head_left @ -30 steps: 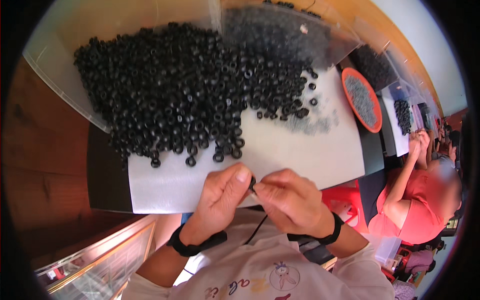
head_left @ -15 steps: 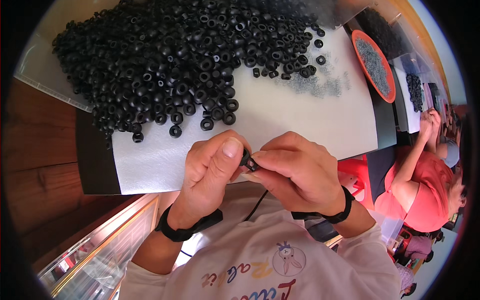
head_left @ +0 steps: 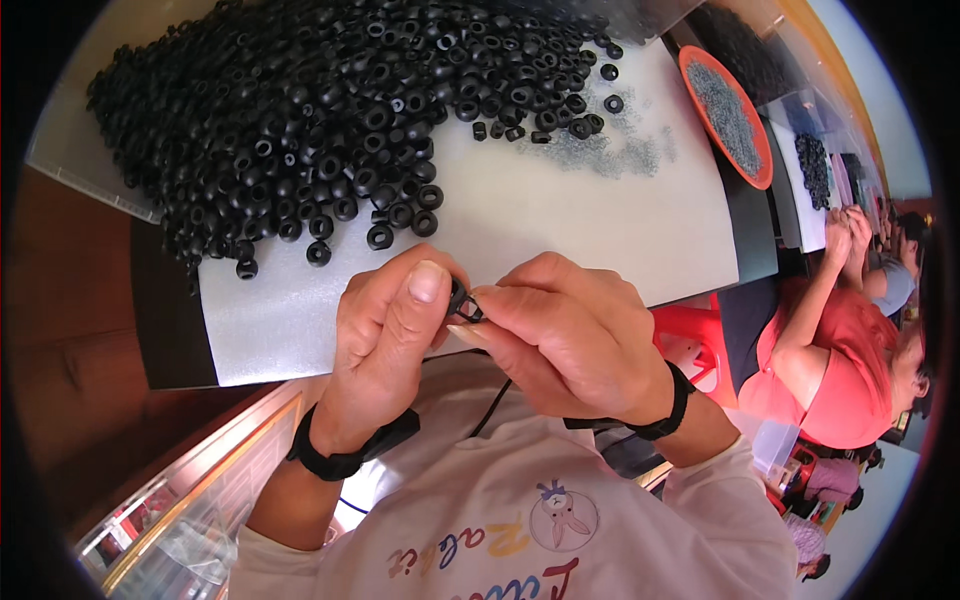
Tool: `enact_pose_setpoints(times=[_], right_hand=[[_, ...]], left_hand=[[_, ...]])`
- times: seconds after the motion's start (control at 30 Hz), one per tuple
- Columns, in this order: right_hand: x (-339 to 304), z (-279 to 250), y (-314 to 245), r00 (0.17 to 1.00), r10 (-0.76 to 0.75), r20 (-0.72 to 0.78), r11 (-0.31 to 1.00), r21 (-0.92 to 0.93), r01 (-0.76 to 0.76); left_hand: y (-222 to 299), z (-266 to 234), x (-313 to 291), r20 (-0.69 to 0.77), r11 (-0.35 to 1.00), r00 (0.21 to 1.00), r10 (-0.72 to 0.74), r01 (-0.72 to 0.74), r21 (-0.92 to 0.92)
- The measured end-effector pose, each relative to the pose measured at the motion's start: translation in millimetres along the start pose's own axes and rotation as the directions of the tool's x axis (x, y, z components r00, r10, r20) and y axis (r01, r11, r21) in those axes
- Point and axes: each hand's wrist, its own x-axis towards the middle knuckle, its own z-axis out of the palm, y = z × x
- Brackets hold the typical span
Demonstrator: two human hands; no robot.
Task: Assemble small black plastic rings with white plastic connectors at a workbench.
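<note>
— What have you got there?

— A small black rubber ring [head_left: 460,299], one of the grommet-like pieces from the heap. It sits right between my two hands, just above the near edge of the bench [head_left: 560,230], close in front of my chest.

— Which hand has it?

— Both. My left hand [head_left: 385,335] has its thumb pressed flat against the ring's left side, the other fingers curled behind. My right hand [head_left: 570,335] comes in from the right with its fingers [head_left: 490,300] drawn together in a pinch on the ring's other side. Neither hand is nearer; they meet on it.

— How does it lie?

— It looks turned on edge, its hole pointing roughly left to right between my thumbs, though my fingers cover most of it, so I can't be sure. Only a dark, glossy bit shows.

— And the rest?

— The pile of black rubber rings [head_left: 330,110] spreads over the white sheet [head_left: 520,215] on the far left, well apart from my hands. An orange dish [head_left: 728,115] of small grey bits sits far right. Another person [head_left: 850,340] in red works to my right.
</note>
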Motion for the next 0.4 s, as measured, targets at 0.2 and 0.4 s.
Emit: enact_pose_setpoints(times=[0.2, 0.4], right_hand=[[15, -14, -4, 0.983, 0.092, 0.159, 0.992, 0.076, -0.105], [28, -27, 23, 0.872, 0.096, 0.480, 0.897, 0.337, -0.285]], left_hand=[[0, -5, 1, 0.056, 0.997, 0.997, 0.061, -0.063, 0.038], [5, -8, 2, 0.222, 0.999, 0.974, -0.040, 0.030, 0.045]])
